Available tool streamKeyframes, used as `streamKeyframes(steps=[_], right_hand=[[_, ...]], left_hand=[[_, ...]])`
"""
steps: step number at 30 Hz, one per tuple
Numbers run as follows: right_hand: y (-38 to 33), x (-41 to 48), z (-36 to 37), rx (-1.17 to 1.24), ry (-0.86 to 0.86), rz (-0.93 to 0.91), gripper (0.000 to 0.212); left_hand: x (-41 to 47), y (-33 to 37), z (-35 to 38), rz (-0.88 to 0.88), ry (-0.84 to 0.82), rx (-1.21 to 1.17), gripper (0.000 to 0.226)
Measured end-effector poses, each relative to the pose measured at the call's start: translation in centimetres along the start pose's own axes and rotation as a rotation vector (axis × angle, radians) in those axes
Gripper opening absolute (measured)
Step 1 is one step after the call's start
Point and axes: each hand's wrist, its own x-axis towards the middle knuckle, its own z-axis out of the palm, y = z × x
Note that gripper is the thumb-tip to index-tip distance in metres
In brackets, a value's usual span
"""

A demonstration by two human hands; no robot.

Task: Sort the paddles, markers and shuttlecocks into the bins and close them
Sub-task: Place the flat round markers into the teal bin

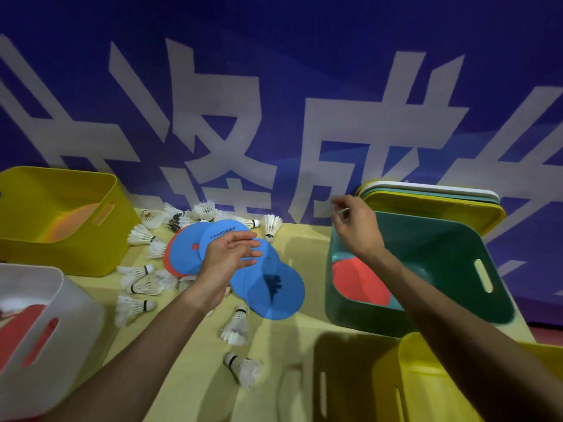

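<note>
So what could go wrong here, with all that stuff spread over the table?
The blue markers lie in a loose, fanned pile under the left hand; lifting several at once, some may slip out. Shuttlecocks lie scattered right around that pile, so a sweep of the arm could crush feathers or knock one off the table. The right hand hovers over the green bin, close to the stacked lids behind it, which it might bump.

A blue banner point(274, 41) with large white characters point(225, 141) fills the wall behind a table point(304, 269) draped in yellow cloth. A strip of red floor point(545, 330) shows right of the table. The light is dim.
</note>
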Motion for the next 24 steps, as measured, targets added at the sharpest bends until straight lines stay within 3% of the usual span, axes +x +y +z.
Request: streamKeyframes(steps=[5,14,24], right_hand=[[-3.7,0.8,5.2,-0.084,-0.145,-0.112,0.028],[-2.9,-1.7,16.8,-0.195,-0.588,0.260,0.058],[-0.5,-6.0,23.6,-0.372,-0.613,0.490,0.078]], left_hand=[[1.9,-0.7,-5.0,-0.033,0.065,0.013,0.021],[6.8,-4.0,-12.4,-0.128,0.086,0.120,0.021],[12.4,-8.8,-14.4,-0.185,-0.062,0.258,0.035]])
